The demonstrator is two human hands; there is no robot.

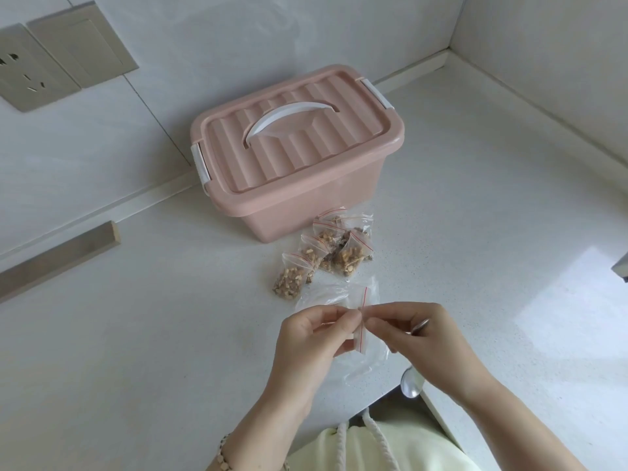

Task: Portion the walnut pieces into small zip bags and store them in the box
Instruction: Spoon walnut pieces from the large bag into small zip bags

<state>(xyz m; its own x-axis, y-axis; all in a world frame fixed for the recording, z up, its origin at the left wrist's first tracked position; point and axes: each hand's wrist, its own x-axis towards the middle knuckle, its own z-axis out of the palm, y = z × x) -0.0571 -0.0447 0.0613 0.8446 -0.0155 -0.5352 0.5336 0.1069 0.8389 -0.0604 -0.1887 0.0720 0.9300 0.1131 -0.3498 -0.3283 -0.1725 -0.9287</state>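
L hand (306,345), R hand (428,338) pinch zip bag (361,339), seal fwd-back.

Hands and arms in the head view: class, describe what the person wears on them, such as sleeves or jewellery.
Both forearms are bare, with no sleeves, gloves or rings in view. The wrist of the left hand carries a bracelet of small squarish beads, tan and dark. The right hand and its wrist wear nothing.

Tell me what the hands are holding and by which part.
The left hand and right hand pinch an empty zip bag at its red-striped mouth. The right hand also seems to grip a spoon by its handle.
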